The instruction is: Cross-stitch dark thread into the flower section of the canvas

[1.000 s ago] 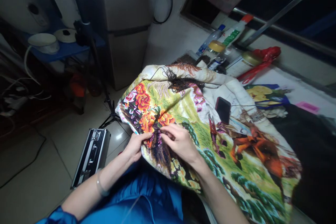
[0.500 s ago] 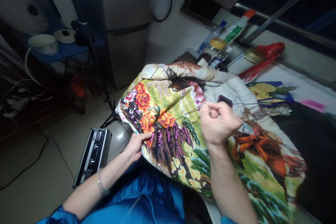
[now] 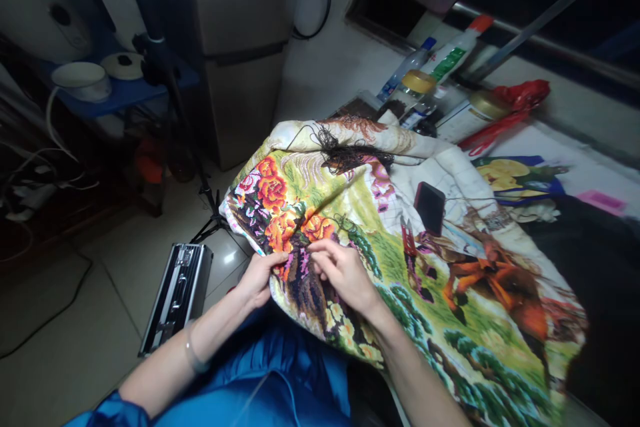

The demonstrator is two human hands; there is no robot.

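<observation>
A large embroidered cloth (image 3: pixel 345 200), patterned with flowers, greenery and a reddish-brown animal, spreads in front of the wearer, its long axis running from upper left to lower right. Its near edge drapes over the lap, against shiny blue clothing (image 3: pixel 235 380). On the tiled floor to the left stands a black case (image 3: pixel 175 299) with silver trim.

Both hands work at the cloth's left end. The left hand (image 3: pixel 256 278) grips the near edge, thumb on top and the other fingers apparently folded beneath. The right hand (image 3: pixel 345 273) hovers over or rests on the flowered patch, thumb and fingers drawn toward each other; whether they pinch a needle is too small to tell. That patch lies just left of the right fingertips, between the two hands, with the left thumb also close by.

Further back on the cloth is a tangle of dark thread (image 3: pixel 353 155). A phone (image 3: pixel 430 208) lies to the right. Nearer the wearer are small red snips (image 3: pixel 409 238), well right of the right fingertips and pointing roughly away from the wearer.
</observation>
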